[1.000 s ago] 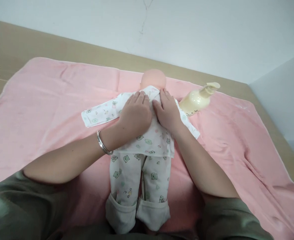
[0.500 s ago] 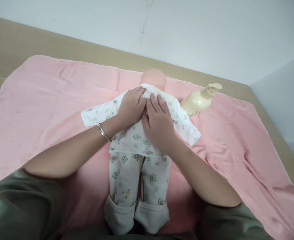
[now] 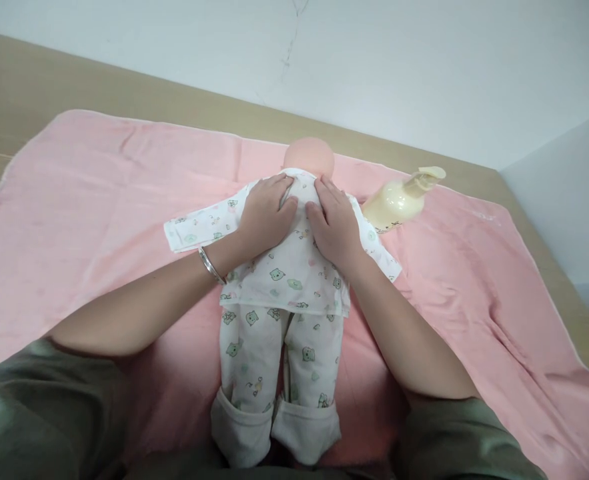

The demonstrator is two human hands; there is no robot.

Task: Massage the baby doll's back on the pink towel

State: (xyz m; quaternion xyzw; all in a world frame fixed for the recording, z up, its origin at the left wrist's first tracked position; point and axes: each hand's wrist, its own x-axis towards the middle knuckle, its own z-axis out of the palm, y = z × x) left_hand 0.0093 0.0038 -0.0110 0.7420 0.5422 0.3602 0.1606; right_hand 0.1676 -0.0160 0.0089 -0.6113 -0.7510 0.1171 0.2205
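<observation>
A baby doll (image 3: 309, 157) lies with its bald head away from me, dressed in a white printed top (image 3: 294, 267) and matching trousers (image 3: 307, 347) with turned-up cuffs. Its face is out of sight. My left hand (image 3: 268, 212), with a silver bangle at the wrist, rests flat on the left side of the upper top, fingers reaching the collar. On the right side, my right hand (image 3: 337, 223) lies over the doll's shoulder, fingers stretched toward the neck. Both hands are open, and a strip of the top shows between them.
A pink blanket (image 3: 99, 193) spreads under the doll on a wooden table (image 3: 149, 100). Right of the doll's shoulder, a cream pump bottle (image 3: 397, 200) lies tilted on the blanket. A white wall (image 3: 374, 73) stands behind the table.
My right hand has slid up and to the right, from the middle of the top to the doll's right-side shoulder. My left hand stays nearly in place.
</observation>
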